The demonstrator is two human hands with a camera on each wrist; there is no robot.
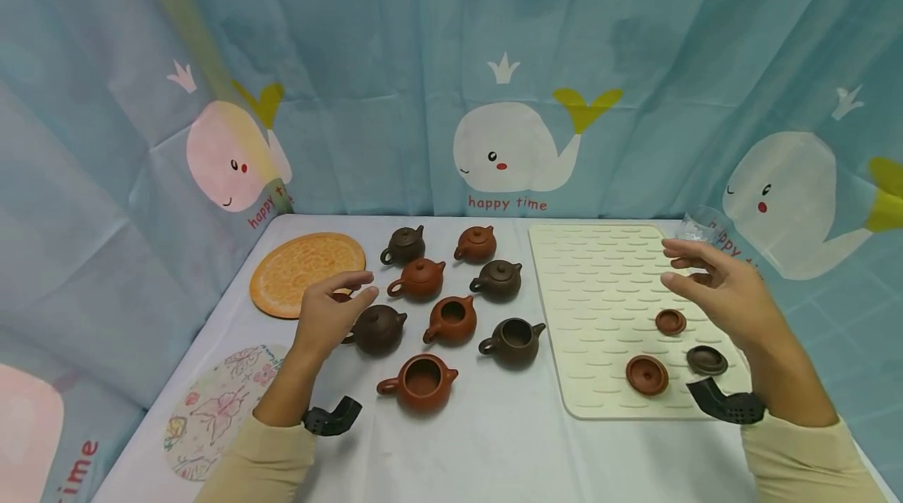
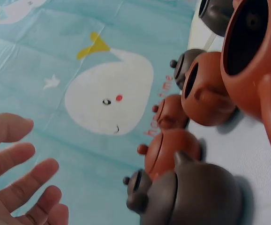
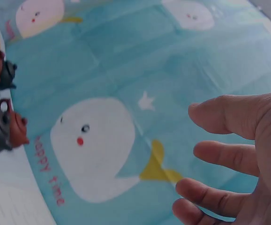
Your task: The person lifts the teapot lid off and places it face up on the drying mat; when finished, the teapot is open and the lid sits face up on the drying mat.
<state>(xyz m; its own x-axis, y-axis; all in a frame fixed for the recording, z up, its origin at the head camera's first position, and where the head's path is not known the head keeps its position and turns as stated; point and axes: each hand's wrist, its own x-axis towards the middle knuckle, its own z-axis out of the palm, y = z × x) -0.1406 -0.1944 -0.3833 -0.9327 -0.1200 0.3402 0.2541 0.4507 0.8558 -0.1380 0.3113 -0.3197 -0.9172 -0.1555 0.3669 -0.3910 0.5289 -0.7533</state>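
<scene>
My left hand (image 1: 331, 315) hovers beside a dark brown lidded teapot (image 1: 378, 329), fingers relaxed and holding nothing. A sliver of something reddish-brown shows behind it, mostly hidden. Over the right part of a cream mat (image 1: 553, 315), my right hand (image 1: 727, 291) hangs with loosely bent fingers, also holding nothing. Below it lie a small red-brown lid (image 1: 670, 321), a larger red-brown lid (image 1: 647, 374) and a dark lid (image 1: 707, 360). Three teapots stand without lids: a front red one (image 1: 423, 384), another red one (image 1: 451, 320) and a dark one (image 1: 515, 342).
Farther back stand lidded teapots: dark (image 1: 405, 247), red (image 1: 476, 244), red (image 1: 421, 280) and dark (image 1: 497, 280). A round orange-tan mat (image 1: 303, 264) and a flowered round mat (image 1: 219, 409) lie at left. A clear glass (image 1: 705, 221) stands behind my right hand.
</scene>
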